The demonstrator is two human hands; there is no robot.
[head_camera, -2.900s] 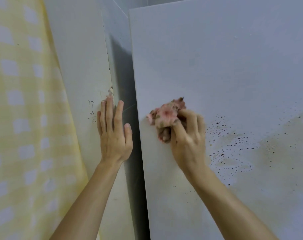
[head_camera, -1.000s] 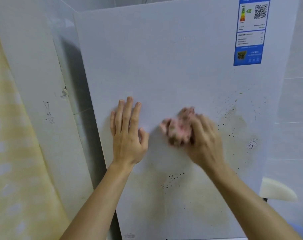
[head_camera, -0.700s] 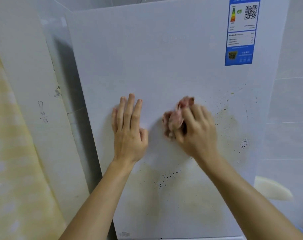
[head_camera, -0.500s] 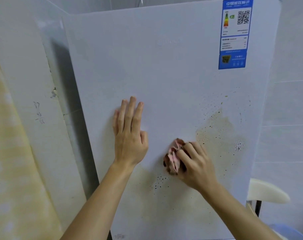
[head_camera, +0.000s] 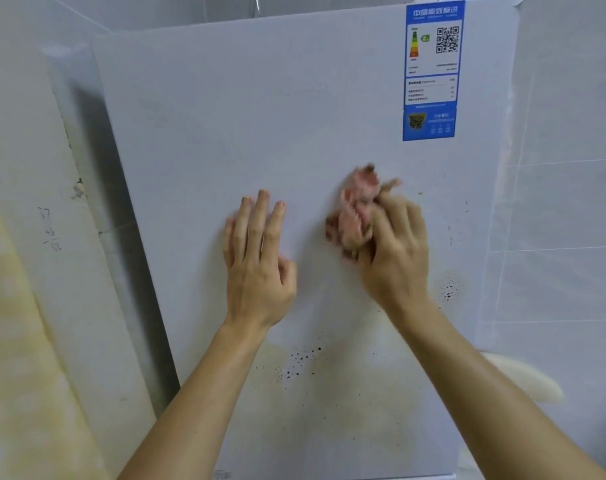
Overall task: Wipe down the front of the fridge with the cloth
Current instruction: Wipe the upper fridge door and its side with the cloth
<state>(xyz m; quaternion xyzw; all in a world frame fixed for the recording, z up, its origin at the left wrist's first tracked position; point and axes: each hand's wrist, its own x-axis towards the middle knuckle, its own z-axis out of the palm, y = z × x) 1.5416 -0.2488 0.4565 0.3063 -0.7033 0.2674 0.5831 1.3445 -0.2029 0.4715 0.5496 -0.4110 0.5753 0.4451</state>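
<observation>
Cloth (head_camera: 355, 213) — pink, crumpled into a wad, motion-blurred, pressed against the white fridge front (head_camera: 294, 116) right of centre, about mid-height of the visible door. Right hand (head_camera: 395, 251) grips the wad; fingers (head_camera: 403, 216) curled round it, thumb tucked under its lower edge, knuckles facing the camera. Part of the cloth sticks out above and to the left of the fingers.

Left hand (head_camera: 256, 268) lies flat on the fridge front just left of the cloth, apart from it, fingers straight and close together pointing up, holding nothing; thumb bent in on the right side.

Fridge front is stained: a brownish smear with dark specks (head_camera: 301, 362) below and between the two forearms, another cluster of specks (head_camera: 448, 289) just right of the right wrist, small green flecks near the upper right of the cloth. Blue energy label (head_camera: 431, 71) with a QR code sits at the top right corner of the door.

Around it — a scuffed off-white wall panel (head_camera: 52, 237) on the left with pencilled numbers, a yellowish curtain (head_camera: 14, 375) at the far left edge, pale tiled wall (head_camera: 564, 202) on the right, a cream rounded object (head_camera: 523, 379) low on the right behind the right forearm, too blurred to identify.
</observation>
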